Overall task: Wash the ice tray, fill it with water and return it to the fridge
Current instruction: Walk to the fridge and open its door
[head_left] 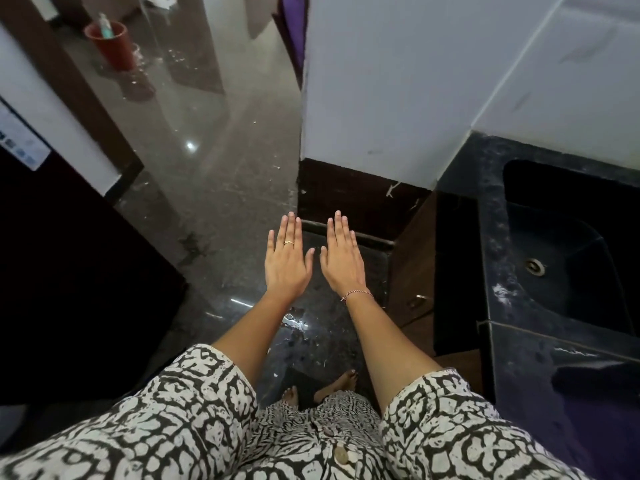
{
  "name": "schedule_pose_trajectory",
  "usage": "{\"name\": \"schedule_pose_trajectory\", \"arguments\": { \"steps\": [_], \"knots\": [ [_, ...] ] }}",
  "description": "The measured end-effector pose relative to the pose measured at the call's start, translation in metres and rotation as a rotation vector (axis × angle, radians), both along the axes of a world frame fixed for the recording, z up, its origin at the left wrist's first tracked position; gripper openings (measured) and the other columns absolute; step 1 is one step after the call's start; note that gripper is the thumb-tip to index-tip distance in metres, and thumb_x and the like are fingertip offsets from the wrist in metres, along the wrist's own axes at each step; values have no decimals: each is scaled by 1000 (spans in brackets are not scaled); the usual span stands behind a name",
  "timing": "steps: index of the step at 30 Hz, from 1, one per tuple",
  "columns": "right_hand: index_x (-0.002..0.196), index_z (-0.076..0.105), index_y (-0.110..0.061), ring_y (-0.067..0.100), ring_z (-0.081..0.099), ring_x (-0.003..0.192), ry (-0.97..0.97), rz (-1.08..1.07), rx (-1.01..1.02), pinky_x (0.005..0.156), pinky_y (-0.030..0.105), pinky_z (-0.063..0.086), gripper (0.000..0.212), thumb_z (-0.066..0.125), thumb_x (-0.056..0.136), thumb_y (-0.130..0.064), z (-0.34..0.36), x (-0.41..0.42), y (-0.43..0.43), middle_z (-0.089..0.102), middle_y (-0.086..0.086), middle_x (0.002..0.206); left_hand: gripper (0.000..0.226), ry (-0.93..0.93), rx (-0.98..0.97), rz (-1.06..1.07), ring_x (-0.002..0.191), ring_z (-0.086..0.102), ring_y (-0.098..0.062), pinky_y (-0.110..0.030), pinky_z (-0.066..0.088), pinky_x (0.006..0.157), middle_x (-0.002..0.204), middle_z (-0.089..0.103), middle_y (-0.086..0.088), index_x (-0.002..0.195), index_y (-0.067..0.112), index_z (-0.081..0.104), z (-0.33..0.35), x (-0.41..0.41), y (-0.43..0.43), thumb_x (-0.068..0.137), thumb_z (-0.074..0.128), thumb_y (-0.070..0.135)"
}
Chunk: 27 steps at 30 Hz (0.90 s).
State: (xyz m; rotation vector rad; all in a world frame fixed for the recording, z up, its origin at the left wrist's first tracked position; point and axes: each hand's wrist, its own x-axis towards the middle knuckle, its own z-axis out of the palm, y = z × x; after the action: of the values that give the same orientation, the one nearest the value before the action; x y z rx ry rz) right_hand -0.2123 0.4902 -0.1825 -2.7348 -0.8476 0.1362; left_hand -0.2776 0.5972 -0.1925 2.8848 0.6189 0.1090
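My left hand (286, 259) and my right hand (342, 257) are stretched out side by side over the floor, palms down, fingers straight, holding nothing. The left hand wears a ring, the right wrist a thread band. A dark stone sink (568, 258) with a metal drain (535, 266) is set in the black counter to my right. A dark appliance front (69, 289), possibly the fridge, fills the left edge. No ice tray is in view.
A white wall corner (374, 98) with a dark skirting stands just ahead of my hands. The glossy grey floor (214, 150) runs ahead to the left, where a red bucket (112, 43) stands. Wooden cabinet doors (412, 271) sit under the counter.
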Motion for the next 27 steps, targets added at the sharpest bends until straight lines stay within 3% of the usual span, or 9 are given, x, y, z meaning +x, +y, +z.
{"name": "schedule_pose_trajectory", "arguments": {
  "steps": [17,23,27],
  "knots": [
    [150,0,-7,18,-10,146,-36,479,-32,117,31,-7,58,28,100,-22,-1,-35,129,-9,8,159,67,-16,-17,446,147,-7,-18,-39,-4,119,159,-6,-8,150,5,0,1,-73,96,100,26,41],
    [150,6,-5,19,-5,147,-55,691,-46,121,36,2,59,32,99,-20,0,-36,165,-3,9,159,70,25,42,595,147,-7,-17,-40,-3,119,159,-6,-8,150,6,-2,4,-92,111,93,6,47],
    [150,3,-6,17,-8,147,-74,783,-31,118,31,-5,58,28,100,-21,4,-45,189,-6,8,159,70,30,53,694,147,-7,-17,-39,-3,119,159,-6,-8,150,6,-2,8,-103,125,94,6,46]
  ]
}}
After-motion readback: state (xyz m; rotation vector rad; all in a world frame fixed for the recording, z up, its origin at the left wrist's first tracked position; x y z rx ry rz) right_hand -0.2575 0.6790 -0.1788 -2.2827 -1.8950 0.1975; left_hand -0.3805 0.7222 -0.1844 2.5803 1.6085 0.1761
